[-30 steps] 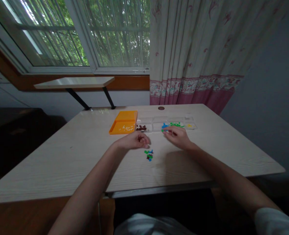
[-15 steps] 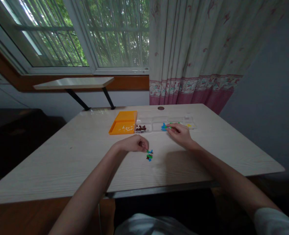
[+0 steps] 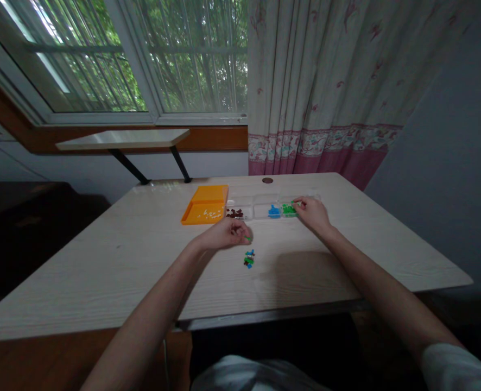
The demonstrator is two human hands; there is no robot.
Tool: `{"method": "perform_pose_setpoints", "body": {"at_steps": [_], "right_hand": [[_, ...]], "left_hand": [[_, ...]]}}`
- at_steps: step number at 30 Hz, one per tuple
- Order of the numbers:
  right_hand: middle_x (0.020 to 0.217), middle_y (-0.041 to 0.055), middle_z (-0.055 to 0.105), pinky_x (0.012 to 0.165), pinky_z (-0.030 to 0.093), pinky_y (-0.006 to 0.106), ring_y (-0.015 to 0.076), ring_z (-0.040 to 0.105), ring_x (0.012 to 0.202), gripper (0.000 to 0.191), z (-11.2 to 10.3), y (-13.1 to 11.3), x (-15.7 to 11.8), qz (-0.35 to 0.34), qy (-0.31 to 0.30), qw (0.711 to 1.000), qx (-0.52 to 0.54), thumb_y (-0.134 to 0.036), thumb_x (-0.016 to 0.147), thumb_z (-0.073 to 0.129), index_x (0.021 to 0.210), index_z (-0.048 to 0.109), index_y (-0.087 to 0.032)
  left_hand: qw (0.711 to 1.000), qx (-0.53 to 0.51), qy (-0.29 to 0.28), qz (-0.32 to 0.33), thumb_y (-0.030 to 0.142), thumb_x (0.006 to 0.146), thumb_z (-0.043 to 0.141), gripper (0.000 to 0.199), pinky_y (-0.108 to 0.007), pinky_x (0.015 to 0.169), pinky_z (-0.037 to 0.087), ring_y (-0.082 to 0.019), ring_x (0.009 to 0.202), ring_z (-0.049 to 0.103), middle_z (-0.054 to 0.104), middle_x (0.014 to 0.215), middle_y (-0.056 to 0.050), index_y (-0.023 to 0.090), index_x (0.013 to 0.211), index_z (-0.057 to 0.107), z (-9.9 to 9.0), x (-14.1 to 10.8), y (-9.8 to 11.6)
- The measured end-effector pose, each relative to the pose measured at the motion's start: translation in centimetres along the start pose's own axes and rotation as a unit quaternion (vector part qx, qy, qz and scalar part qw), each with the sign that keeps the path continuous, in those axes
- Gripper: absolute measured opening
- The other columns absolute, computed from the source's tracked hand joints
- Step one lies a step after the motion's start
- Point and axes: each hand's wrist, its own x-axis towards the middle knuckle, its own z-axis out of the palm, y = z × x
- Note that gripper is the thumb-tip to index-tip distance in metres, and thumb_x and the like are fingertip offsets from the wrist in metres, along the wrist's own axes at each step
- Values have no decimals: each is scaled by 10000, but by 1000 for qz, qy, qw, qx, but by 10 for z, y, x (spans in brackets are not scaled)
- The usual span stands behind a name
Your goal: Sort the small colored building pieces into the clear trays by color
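My left hand [image 3: 227, 233] is closed in a pinch on a small green piece [image 3: 247, 238], just above the table. Below it lies a little cluster of blue, green, brown and white pieces [image 3: 249, 260]. Over on the right, my right hand [image 3: 311, 213] pinches at the compartment of green pieces [image 3: 288, 209]. A speck of green shows at its fingertips, too small to name. Beside that compartment are blue pieces [image 3: 273, 211] in the same clear divided tray [image 3: 260, 199]. Part of the tray's right end is hidden by my right hand.
An open orange case [image 3: 210, 193] with scattered white pieces stands left of the tray. Dark brown pieces [image 3: 234, 213] fill part of the tray's left compartment. At the back left a raised shelf [image 3: 126, 138] stands on black legs. A curtain [image 3: 305, 108] hangs behind the table [image 3: 143, 260].
My right hand has moved right, from the blue pieces to the green ones. My left hand has lifted away from the cluster with the green piece; the cluster stays on the table.
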Motion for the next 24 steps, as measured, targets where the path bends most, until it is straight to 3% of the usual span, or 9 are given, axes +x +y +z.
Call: {"method": "perform_pose_setpoints", "body": {"at_steps": [3, 6, 11, 13, 17, 24], "right_hand": [[551, -7, 577, 458, 274, 224, 118, 483, 493, 206, 1, 2, 0, -3, -6, 1000, 1, -307, 759, 532, 860, 684, -212], [574, -4, 584, 503, 322, 222, 122, 507, 532, 213, 1, -8, -4, -47, -30, 998, 38, -300, 784, 509, 872, 677, -205], [712, 13, 637, 602, 374, 213, 117, 551, 633, 209, 5, -49, -26, -186, -156, 965, 95, -298, 810, 501, 908, 662, -207], [716, 16, 642, 613, 371, 212, 117, 557, 643, 223, 7, -66, -36, -218, -178, 955, 94, -323, 811, 510, 931, 656, -204], [712, 9, 645, 590, 359, 203, 108, 558, 623, 244, 9, -85, -47, -251, -180, 946, 95, -383, 810, 515, 924, 655, -218], [716, 19, 653, 598, 365, 190, 97, 555, 610, 211, 7, -81, -47, -276, -132, 944, 120, -338, 817, 515, 881, 654, -192]], "left_hand": [[999, -16, 26, -6, 251, 646, 669, 198, -170, 522, 371, -62, 559, 473, 558, 620, -2, 87, 738, 608, 3, 1, 2], [996, -40, 79, -11, 225, 646, 666, 171, -173, 542, 396, -69, 578, 507, 597, 650, -23, 84, 727, 617, 7, 3, 2], [994, -37, 103, -19, 195, 672, 629, 171, -162, 514, 390, -69, 562, 523, 631, 666, -37, 80, 797, 648, 12, 6, 0], [995, -29, 99, -11, 203, 678, 624, 192, -165, 522, 399, -75, 567, 534, 636, 661, -36, 80, 823, 655, 14, 7, -1], [996, -27, 90, 11, 239, 671, 644, 196, -182, 560, 432, -92, 598, 560, 642, 669, -39, 86, 793, 653, 17, 9, -5], [996, -21, 84, 35, 261, 667, 666, 214, -198, 582, 439, -94, 616, 547, 619, 665, -40, 82, 778, 636, 21, 10, -9]]}}
